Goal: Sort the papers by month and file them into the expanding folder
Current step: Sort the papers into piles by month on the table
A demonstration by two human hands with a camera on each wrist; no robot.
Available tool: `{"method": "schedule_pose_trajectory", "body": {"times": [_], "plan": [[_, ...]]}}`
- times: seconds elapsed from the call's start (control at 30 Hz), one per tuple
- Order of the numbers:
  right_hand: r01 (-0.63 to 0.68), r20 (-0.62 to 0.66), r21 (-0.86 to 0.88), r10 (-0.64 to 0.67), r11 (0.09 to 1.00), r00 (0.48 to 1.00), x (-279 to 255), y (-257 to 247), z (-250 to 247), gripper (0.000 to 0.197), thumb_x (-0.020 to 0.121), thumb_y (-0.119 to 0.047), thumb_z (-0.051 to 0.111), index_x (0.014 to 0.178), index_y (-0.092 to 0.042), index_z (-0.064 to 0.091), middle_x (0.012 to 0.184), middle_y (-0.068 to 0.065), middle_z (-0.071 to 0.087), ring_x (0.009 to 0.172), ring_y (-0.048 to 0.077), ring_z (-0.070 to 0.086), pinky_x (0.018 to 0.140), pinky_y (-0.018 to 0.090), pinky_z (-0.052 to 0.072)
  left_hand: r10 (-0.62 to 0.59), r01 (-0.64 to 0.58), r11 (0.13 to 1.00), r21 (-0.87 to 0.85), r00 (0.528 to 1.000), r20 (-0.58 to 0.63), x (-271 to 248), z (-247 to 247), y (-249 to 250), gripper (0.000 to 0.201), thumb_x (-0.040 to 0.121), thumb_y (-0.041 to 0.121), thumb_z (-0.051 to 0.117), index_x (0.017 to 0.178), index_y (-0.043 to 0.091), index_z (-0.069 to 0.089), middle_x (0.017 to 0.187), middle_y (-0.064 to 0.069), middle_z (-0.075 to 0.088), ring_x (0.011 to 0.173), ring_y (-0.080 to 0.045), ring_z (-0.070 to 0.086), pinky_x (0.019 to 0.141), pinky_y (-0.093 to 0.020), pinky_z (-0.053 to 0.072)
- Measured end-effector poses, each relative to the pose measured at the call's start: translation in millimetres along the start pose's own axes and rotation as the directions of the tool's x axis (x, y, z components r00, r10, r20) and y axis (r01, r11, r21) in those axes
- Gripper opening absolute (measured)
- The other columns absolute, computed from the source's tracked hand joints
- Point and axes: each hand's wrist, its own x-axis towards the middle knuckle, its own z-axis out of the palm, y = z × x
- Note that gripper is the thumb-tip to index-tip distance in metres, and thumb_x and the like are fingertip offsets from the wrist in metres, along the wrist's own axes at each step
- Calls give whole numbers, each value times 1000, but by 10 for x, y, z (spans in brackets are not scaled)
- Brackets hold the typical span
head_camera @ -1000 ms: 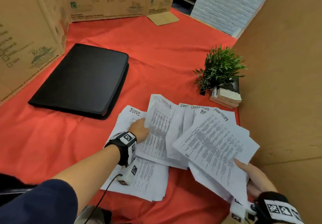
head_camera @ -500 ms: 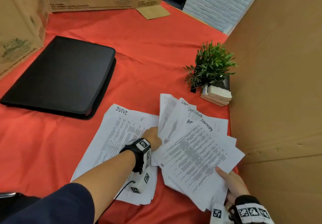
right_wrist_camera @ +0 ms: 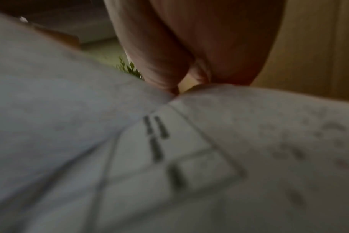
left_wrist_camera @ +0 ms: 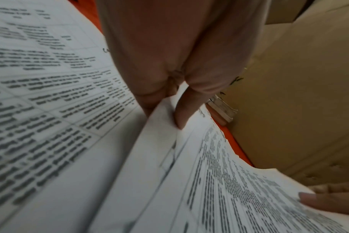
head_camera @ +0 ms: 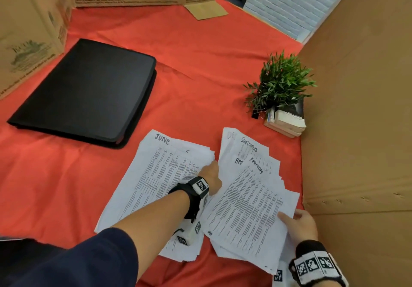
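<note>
Black expanding folder (head_camera: 87,95) lying closed, far left. June stack (head_camera: 156,175) sitting beside it. Left hand (head_camera: 211,175) pinching the fanned sheaf's (head_camera: 252,202) left edge; right hand (head_camera: 301,224) gripping its right corner, thumb on top.

Open red cloth (head_camera: 200,68) mid-table, cardboard wall (head_camera: 356,108) blocking right

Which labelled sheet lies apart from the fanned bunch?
The June sheet, flat on the cloth left of the left hand; September, April and February overlap in the bunch.
</note>
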Motion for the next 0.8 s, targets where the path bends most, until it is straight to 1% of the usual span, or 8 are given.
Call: {"method": "schedule_pose_trajectory", "body": {"times": [0.17, 0.27, 0.37, 0.43, 0.53, 0.67, 0.73, 0.8], "plan": [[156, -69, 10, -154, 988, 986, -86, -90, -157, 9, 84, -20, 71, 78, -15, 69, 82, 7, 72, 80, 29, 67, 80, 47, 55, 98, -128, 965, -230, 986, -134, -32, -138, -90, 40, 88, 3, 56, 126, 7, 45, 120, -12, 60, 106, -29, 59, 86, -35, 50], [140, -33, 44, -139, 989, 990, -178, -108, -214, 7, 87, -16, 67, 85, -21, 71, 88, 5, 73, 83, 28, 68, 85, 48, 55, 102, -161, 962, -219, 960, -260, -125, -359, -195, 38, 90, 6, 58, 127, 9, 49, 117, -6, 61, 103, -25, 61, 88, -37, 52], [170, -57, 6, -170, 985, 984, -293, -153, -314, 14, 91, -16, 61, 100, -17, 71, 90, 4, 71, 85, 27, 67, 86, 49, 54, 110, -167, 978, -125, 924, -367, -224, -634, -434, 28, 89, 10, 59, 116, 10, 55, 107, -3, 63, 97, -24, 62, 86, -37, 52], [215, -103, 32, -211, 976, 972, -427, -288, -437, 14, 91, -17, 59, 100, -18, 70, 91, 4, 72, 86, 27, 67, 85, 49, 54, 99, -156, 982, -110, 910, -403, -283, -812, -612, 20, 87, 14, 62, 106, 13, 58, 97, 1, 63, 94, -23, 63, 85, -37, 52], [292, -141, 214, -266, 932, 954, -675, -621, -604, 17, 93, -14, 59, 106, -13, 69, 96, 7, 71, 90, 27, 67, 84, 43, 53, 100, -156, 979, -130, 927, -361, -392, -1002, -755, 21, 85, 28, 70, 100, 16, 61, 94, 4, 63, 88, -16, 63, 80, -33, 54], [263, -21, 498, -292, 826, 956, -808, -1069, -571, 20, 93, -13, 60, 110, -7, 69, 98, 6, 75, 89, 21, 71, 78, 34, 59, 196, -240, 929, -280, 965, -176, -588, -1115, -621, 43, 86, 54, 63, 107, 17, 65, 101, 3, 69, 91, -12, 67, 81, -27, 53], [248, 21, 493, -296, 834, 955, -715, -1188, -414, 20, 93, -11, 60, 110, -7, 69, 102, 8, 74, 95, 25, 71, 86, 42, 56, 212, -219, 870, -441, 975, -66, -694, -1130, -478, 47, 93, 55, 50, 113, 15, 64, 104, 1, 71, 87, -14, 70, 80, -30, 52], [216, 43, 472, -267, 855, 963, -612, -1170, -234, 17, 93, -10, 59, 105, -9, 71, 102, 9, 74, 98, 30, 69, 92, 48, 52, 222, -206, 825, -526, 975, -33, -723, -1092, -394, 46, 99, 49, 44, 114, 10, 65, 103, -3, 72, 77, -12, 69, 70, -25, 52]]}}
